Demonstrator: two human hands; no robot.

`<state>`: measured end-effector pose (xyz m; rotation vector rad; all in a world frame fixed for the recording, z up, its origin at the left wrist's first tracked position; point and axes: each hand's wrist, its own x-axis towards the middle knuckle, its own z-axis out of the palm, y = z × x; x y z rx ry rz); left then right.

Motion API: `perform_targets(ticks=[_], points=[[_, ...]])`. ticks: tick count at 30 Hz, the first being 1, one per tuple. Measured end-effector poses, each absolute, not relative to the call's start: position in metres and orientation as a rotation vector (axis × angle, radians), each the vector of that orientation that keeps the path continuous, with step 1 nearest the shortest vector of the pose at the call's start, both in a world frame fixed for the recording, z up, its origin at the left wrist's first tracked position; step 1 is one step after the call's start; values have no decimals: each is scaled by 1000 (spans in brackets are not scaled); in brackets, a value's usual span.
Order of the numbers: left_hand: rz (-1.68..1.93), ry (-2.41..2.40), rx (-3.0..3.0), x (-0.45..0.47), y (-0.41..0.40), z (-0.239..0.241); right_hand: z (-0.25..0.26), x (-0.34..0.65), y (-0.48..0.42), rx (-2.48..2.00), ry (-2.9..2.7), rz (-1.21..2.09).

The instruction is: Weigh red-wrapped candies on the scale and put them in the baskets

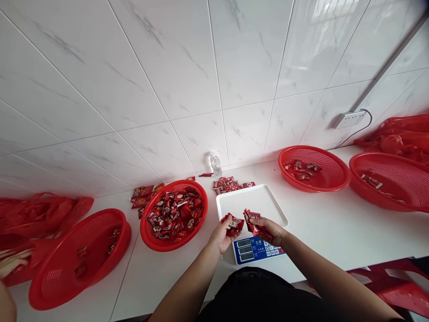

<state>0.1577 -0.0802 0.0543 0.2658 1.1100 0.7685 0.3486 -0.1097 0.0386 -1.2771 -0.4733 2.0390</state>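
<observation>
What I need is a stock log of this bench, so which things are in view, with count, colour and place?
counter: one, white; along the tiled wall.
baskets: four, red; two left of the scale, two right.
wrapped sweets: many, red; filling the second basket from the left, a few in the others, loose heaps by the wall.
scale: one, white tray with blue panel; centre front.
water bottle: one, clear; against the wall.
power strip: one, white; on the wall, right.
plastic bags: red; far left and far right.
left hand: one; holding wrapped sweets over the scale's front.
right hand: one; holding more beside it.
</observation>
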Motion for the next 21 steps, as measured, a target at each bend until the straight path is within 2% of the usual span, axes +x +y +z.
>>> perform_targets(ticks=[6,13,21], points=[[747,1128,280,162,-61,45,31,350,-110,-1347,-389,2005],[756,1073,377,162,-60,60,30,352,-113,-1376,-350,1960],[775,1152,641,157,-87,75,57,335,-117,-1209,-616,1878]])
